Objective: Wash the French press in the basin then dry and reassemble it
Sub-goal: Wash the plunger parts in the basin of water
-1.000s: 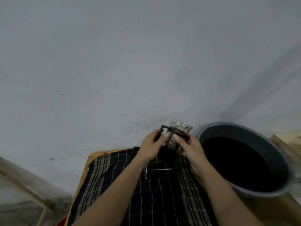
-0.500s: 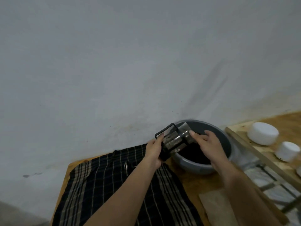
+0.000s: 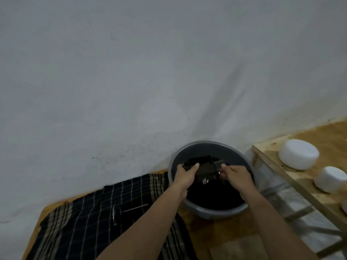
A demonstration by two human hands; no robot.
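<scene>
Over the round grey plastic basin (image 3: 173, 167) your two hands hold the glass French press carafe with its black frame (image 3: 204, 167) on its side, low inside the bowl and at the surface of the dark water (image 3: 212, 196). Your left hand (image 3: 185, 175) is wrapped around one end of the carafe, thumb across its top, fingers hidden beneath. Your right hand (image 3: 237, 174) is closed on the other end, the fingertips curled at the rim. How deep the carafe sits in the water cannot be told, since both are dark. A few small bright glints show on the water just below the carafe.

Both your forearms reach in from the lower edge, the left one crossing above the dark plaid cloth with pale stripes (image 3: 80, 228) that is spread on the brown wooden tabletop (image 3: 202, 231) to the left of the basin. On that cloth lies the thin metal plunger rod with its filter disc (image 3: 122, 212), well apart from the basin. The basin stands on the tabletop against the plain grey-white wall (image 3: 150, 72). To the right, on a separate pale wooden surface (image 3: 319, 137), sit two round white containers: the larger one (image 3: 298, 153) farther back, the smaller one (image 3: 330, 179) nearer you
</scene>
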